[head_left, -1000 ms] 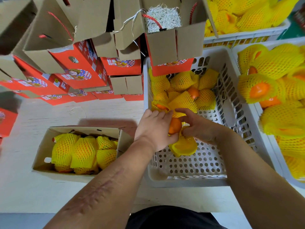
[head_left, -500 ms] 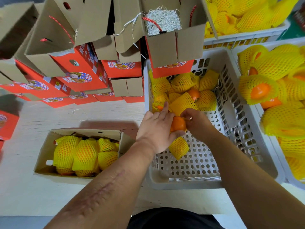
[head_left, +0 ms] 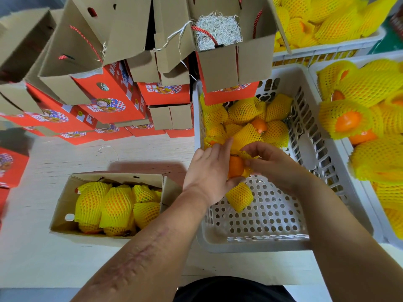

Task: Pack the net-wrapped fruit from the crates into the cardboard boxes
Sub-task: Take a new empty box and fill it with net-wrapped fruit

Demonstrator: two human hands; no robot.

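Observation:
Over the white perforated crate [head_left: 257,240] both hands hold one orange fruit [head_left: 236,167] in a yellow foam net [head_left: 239,198]. My left hand [head_left: 209,173] cups the fruit from the left, net hanging below it. My right hand [head_left: 272,164] pinches the net's upper edge by the bare top of the fruit. More net-wrapped fruit [head_left: 246,125] lie at the crate's far end. An open cardboard box [head_left: 63,205] to the left holds several wrapped fruit [head_left: 115,205].
Stacked red-and-brown gift boxes [head_left: 104,105] with rope handles fill the back left; one open box holds shredded paper [head_left: 218,31]. A full crate of wrapped fruit [head_left: 375,131] stands at the right, another crate [head_left: 327,22] behind. The pale table [head_left: 43,264] lies beneath.
The hands have risen slightly over the crate. My right hand now pulls the net's edge up over the fruit's top, and the net hangs longer below the fruit.

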